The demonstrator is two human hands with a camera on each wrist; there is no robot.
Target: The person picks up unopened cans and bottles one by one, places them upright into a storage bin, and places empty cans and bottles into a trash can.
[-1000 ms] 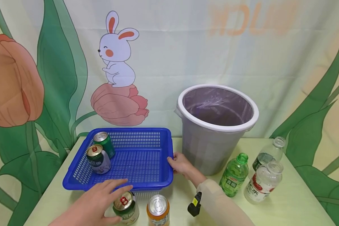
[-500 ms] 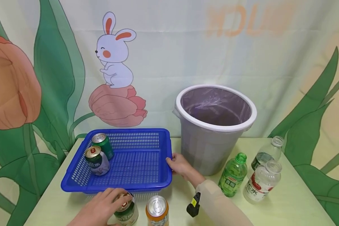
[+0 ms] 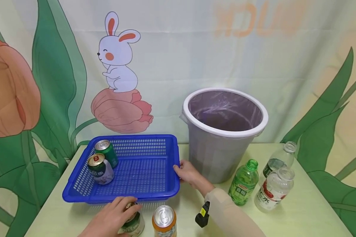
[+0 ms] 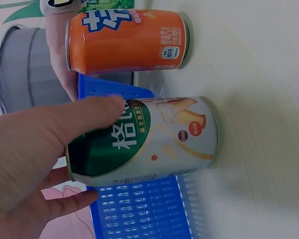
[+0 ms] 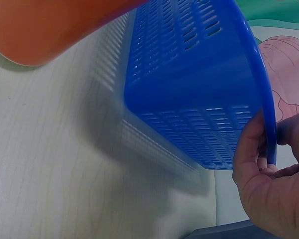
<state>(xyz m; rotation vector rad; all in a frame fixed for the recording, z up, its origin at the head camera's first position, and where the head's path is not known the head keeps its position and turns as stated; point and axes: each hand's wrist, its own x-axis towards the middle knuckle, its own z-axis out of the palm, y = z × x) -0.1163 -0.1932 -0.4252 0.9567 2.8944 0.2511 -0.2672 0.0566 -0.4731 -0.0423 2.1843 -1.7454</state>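
My left hand [image 3: 111, 217] grips a green-and-white drink can [image 3: 134, 225] around its top, in front of the blue basket. In the left wrist view the thumb [image 4: 102, 110] lies along the can's green part, and the other fingers reach behind it. My right hand [image 3: 189, 172] pinches the right rim of the blue plastic basket [image 3: 148, 171], thumb on one side and fingers curled under, as the right wrist view shows. Inside the basket at the left stand a can with a gold top [image 3: 102, 172] and a green can [image 3: 108, 153]. An orange soda can [image 3: 164, 220] stands right of my left hand.
A grey bin [image 3: 219, 154] with a white rim and a plastic liner stands behind my right forearm. To its right are a green bottle [image 3: 244, 184], a clear bottle [image 3: 280, 161] and a red-labelled clear bottle [image 3: 273, 191]. A printed curtain [image 3: 166, 59] hangs behind the table.
My left hand has come down onto the green-and-white can and its fingers have closed around the top. My right hand keeps hold of the basket rim.
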